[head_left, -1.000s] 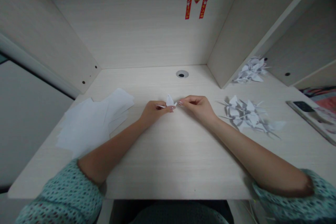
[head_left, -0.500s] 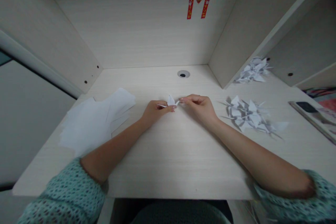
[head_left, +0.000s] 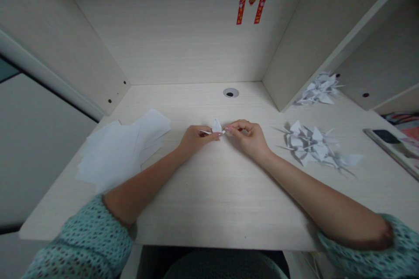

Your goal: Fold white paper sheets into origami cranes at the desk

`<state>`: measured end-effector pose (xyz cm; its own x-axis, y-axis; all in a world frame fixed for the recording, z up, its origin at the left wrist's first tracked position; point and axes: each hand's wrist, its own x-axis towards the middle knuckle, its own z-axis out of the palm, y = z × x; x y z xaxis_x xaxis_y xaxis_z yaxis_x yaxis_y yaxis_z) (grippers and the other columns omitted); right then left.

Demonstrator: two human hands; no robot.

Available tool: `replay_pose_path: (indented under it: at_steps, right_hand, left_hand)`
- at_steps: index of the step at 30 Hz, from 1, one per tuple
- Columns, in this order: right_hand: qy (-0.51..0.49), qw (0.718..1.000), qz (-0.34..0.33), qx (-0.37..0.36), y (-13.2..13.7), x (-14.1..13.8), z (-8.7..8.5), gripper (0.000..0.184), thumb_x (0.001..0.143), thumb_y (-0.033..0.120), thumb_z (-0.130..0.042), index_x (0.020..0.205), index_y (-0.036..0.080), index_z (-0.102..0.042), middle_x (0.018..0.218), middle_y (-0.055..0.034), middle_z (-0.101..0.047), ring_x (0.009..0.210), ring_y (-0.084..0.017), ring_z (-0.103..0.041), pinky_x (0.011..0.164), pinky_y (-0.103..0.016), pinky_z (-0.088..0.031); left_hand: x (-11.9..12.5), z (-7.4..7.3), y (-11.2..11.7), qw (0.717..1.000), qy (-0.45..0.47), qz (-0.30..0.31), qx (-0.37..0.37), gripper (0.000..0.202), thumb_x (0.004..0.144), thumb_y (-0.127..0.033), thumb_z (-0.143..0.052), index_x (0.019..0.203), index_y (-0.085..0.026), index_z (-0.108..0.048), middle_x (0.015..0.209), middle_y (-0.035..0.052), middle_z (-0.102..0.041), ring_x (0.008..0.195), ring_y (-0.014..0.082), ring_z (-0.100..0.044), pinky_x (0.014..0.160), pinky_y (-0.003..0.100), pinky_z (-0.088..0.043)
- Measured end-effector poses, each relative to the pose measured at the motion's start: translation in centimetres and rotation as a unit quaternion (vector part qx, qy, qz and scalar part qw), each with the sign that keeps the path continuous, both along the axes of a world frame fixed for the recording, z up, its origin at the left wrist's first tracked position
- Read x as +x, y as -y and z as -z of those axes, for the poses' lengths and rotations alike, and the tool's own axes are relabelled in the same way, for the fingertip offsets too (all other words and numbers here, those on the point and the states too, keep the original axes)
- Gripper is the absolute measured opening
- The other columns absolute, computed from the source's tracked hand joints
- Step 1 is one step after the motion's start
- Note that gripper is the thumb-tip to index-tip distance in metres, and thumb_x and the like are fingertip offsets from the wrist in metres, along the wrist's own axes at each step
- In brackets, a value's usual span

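Note:
A small white folded paper crane (head_left: 216,126) is held between my two hands above the middle of the desk. Its wing points up and a thin point sticks out to the left. My left hand (head_left: 197,138) pinches its body between thumb and fingers. On the other side, my right hand (head_left: 248,134) has thumb and forefinger closed on the crane's right-hand tip. The fingers cover part of the paper there. To the right lies a pile of folded paper cranes (head_left: 312,144); left of my hands are loose white paper sheets (head_left: 114,150).
Another heap of paper cranes (head_left: 321,89) lies beyond the upright divider (head_left: 296,48). A phone (head_left: 386,136) rests on a flat item at the right edge. A round cable hole (head_left: 231,93) is set in the desk (head_left: 203,209) near the back panel.
My right thumb and forefinger have moved slightly down at the crane's right tip. The whole view has shifted a little; my left hand keeps its hold.

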<state>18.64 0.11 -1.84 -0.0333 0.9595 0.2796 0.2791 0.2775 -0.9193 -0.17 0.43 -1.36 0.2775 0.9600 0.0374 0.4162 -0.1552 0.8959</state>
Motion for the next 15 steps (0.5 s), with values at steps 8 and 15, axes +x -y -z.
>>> replay_pose_path:
  at_steps: [8,15]
  right_hand:
    - [-0.022,0.999,0.019,-0.022,0.15,-0.44,0.03,0.018,0.074,0.037,-0.068,0.071,0.020,-0.073,0.072,-0.0043,-0.070,0.068,-0.017,-0.057,0.064,-0.031,-0.039]
    - [-0.014,1.000,0.014,-0.015,0.34,-0.52,0.12,0.019,0.075,0.037,-0.067,0.071,0.019,-0.073,0.071,-0.0047,-0.070,0.068,-0.017,-0.057,0.064,-0.030,-0.040]
  left_hand:
    - [0.05,0.18,-0.08,0.999,0.044,-0.024,-0.002,0.039,0.073,-0.054,-0.066,0.070,-0.015,-0.073,0.063,0.0008,-0.066,0.056,0.0102,-0.051,0.053,0.023,-0.032]
    - [-0.04,0.37,-0.18,0.999,0.040,-0.016,0.001,0.038,0.073,-0.052,-0.066,0.068,-0.015,-0.072,0.060,0.0010,-0.064,0.053,0.0091,-0.049,0.050,0.022,-0.029]
